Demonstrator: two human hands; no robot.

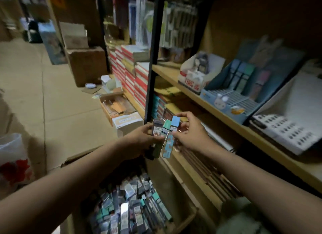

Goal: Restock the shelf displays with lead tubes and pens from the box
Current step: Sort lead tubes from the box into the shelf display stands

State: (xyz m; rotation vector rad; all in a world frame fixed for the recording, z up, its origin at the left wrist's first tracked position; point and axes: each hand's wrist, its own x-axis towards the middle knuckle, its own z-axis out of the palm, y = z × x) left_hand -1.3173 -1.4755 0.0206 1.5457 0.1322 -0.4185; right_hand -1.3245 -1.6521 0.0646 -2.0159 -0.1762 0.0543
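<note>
A: Between the two hands, just in front of the shelf post, sits a small fan of lead tubes (163,136). The left hand (139,141) has its fingers curled round the lower ends of the dark tube and the green-capped one, thumb across the front. The right hand (190,136) pinches the blue-capped tube (171,137) between thumb and fingertips, with the index finger arched over the caps.

B: So both hands are grasping, neither one loose?

A: Yes, both closed on tubes. The blue-capped one stands slightly apart from the other two, so I judge the right hand is separating it from the bunch.

B: And how far along is the restocking?

A: Early, I'd say. The blue display tray (231,101) on the shelf up to the right holds only a few tubes standing at the back; its ridged slots in front are bare. It lies well apart from the hands.

B: And the supply?

A: The box (132,207) below the forearms is heaped with tubes. The white tray (285,130) further right shows rows of holes, seemingly unfilled, though it is blurred. I can't make out any pens.

B: So nearly everything remains.

A: That is my reading: the held tubes are not yet placed.
</note>
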